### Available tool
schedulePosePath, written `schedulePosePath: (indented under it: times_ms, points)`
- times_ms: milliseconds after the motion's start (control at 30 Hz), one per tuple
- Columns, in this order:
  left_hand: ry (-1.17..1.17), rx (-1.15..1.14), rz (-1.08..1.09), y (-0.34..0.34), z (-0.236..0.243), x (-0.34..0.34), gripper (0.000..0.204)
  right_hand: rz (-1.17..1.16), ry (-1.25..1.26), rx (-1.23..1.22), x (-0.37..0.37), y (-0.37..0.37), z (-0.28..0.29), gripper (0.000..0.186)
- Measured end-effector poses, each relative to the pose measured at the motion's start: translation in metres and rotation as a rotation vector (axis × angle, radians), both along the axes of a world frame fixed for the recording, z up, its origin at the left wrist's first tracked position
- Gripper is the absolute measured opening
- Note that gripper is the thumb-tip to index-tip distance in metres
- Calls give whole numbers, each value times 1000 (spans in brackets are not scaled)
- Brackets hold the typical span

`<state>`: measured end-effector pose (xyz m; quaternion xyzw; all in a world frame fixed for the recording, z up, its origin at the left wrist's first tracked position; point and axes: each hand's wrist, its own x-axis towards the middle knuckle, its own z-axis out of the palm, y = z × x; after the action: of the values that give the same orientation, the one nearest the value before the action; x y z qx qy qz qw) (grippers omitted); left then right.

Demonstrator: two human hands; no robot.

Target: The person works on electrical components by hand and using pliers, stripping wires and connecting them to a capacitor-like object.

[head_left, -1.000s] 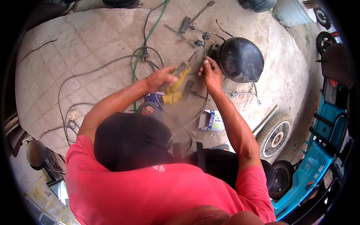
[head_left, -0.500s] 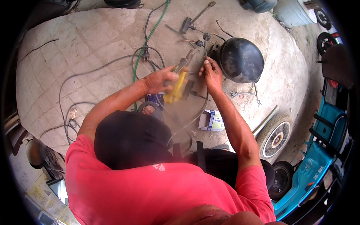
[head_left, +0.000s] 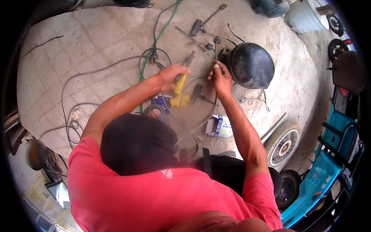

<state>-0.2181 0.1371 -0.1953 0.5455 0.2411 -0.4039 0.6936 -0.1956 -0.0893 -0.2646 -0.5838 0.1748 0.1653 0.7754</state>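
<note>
My L hand (head_left: 172, 75) gripped the yellow-handled pliers (head_left: 189, 60), ctr frame; R hand (head_left: 221, 79) pinched the dark cord (head_left: 216, 53), upper ctr, black dome (head_left: 252, 65) just right. Loose pinch might've let cord slip, pliers nicking it.

The domed vessel (head_left: 252, 65) is showing black with paler smudges. Left of the vessel, the held cable (head_left: 216, 54) is looking dark grey, the hand tool (head_left: 180, 85) is displaying yellow, a cord (head_left: 142, 70) is running green, and the pale floor (head_left: 96, 36) is bearing a criss-cross grid. Below the vessel, a carton (head_left: 223, 126) is showing blue and white and a shirt (head_left: 174, 197) pinkish red. Right of it, a vehicle (head_left: 322, 172) is gleaming turquoise.
</note>
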Motion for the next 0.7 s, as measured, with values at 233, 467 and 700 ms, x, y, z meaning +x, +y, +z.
schedulePosePath:
  times_ms: [233, 467, 700]
  points:
    - [-370, 107, -73, 4, -16, -13, 34, -10, -7, 3, -1, 5, 5, 31]
    - [-101, 122, 158, 13, -29, -9, 31, 46, 2, 15, 0, -2, 0, 31]
    - [-424, 401, -343, 12, -22, -16, 29, 34, -4, 9, -1, -1, 1, 32]
